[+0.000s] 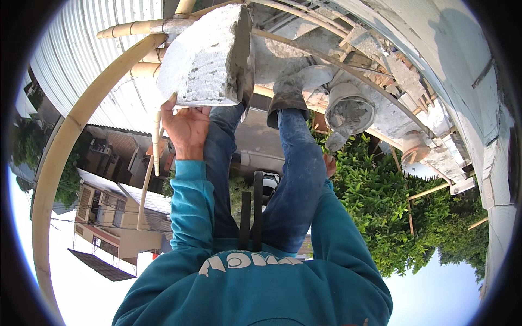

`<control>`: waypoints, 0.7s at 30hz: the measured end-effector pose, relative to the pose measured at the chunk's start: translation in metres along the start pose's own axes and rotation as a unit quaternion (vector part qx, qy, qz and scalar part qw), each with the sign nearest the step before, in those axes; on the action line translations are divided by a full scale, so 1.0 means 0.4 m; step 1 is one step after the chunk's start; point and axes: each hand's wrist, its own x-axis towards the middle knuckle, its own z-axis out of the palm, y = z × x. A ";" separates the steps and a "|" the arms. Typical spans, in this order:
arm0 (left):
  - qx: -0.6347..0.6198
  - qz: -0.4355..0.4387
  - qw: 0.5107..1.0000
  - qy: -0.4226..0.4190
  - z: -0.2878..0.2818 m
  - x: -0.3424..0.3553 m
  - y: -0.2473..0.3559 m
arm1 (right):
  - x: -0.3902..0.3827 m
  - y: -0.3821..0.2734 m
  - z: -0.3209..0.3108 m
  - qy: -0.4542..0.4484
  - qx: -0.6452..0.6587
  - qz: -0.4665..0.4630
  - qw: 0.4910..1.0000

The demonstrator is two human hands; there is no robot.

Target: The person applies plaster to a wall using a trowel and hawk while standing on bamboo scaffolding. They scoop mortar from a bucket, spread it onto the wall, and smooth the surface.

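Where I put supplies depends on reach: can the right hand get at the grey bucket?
Probably yes: the right hand shows beside the knee, near the grey bucket in this view, with only a grey-smeared object between; whether the hand holds that is unclear.

The block [204, 68] is at the far side, left of centre, its near edge in the left hand [186, 130]. The legs [299, 163] stand between that hand and the right hand [329, 165]. Farther off than the right hand is the bucket [350, 111], with the wall [462, 70] beyond it at right. Leaves [375, 206] lie right of the right sleeve [340, 217]. Along the left runs a pole [79, 119]; a roof [117, 89] lies behind it, left of the block.
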 end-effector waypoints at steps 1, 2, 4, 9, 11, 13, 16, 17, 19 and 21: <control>0.003 0.000 1.000 -0.004 0.003 0.000 0.002 | -0.011 0.001 0.013 0.034 0.008 0.011 0.999; 0.006 0.005 1.000 -0.001 0.007 0.004 0.003 | -0.024 0.002 0.023 0.069 0.015 0.022 0.997; 0.008 0.010 1.000 0.009 0.007 0.014 -0.004 | -0.054 -0.013 0.020 0.110 0.040 0.031 0.993; -0.039 0.001 0.999 0.016 -0.002 0.017 0.003 | -0.055 -0.092 -0.094 0.049 0.125 -0.094 0.986; -0.036 0.004 0.999 0.009 0.002 0.017 -0.003 | -0.126 -0.301 -0.188 0.043 0.069 -0.140 0.987; -0.038 0.016 0.999 0.003 0.003 0.023 -0.005 | -0.165 -0.471 -0.257 0.039 0.045 -0.231 0.971; -0.027 0.033 0.999 -0.004 -0.013 0.027 -0.011 | -0.188 -0.695 -0.295 0.074 0.087 -0.422 0.899; -0.028 0.028 0.999 0.003 -0.019 0.029 -0.014 | -0.222 -0.776 -0.319 -0.009 0.105 -0.390 0.915; -0.033 0.020 0.999 0.013 -0.026 0.030 -0.019 | -0.254 -0.898 -0.324 -0.045 0.091 -0.434 0.895; -0.063 0.002 0.998 -0.002 -0.048 0.039 -0.023 | -0.321 -1.037 -0.314 -0.053 0.059 -0.518 0.851</control>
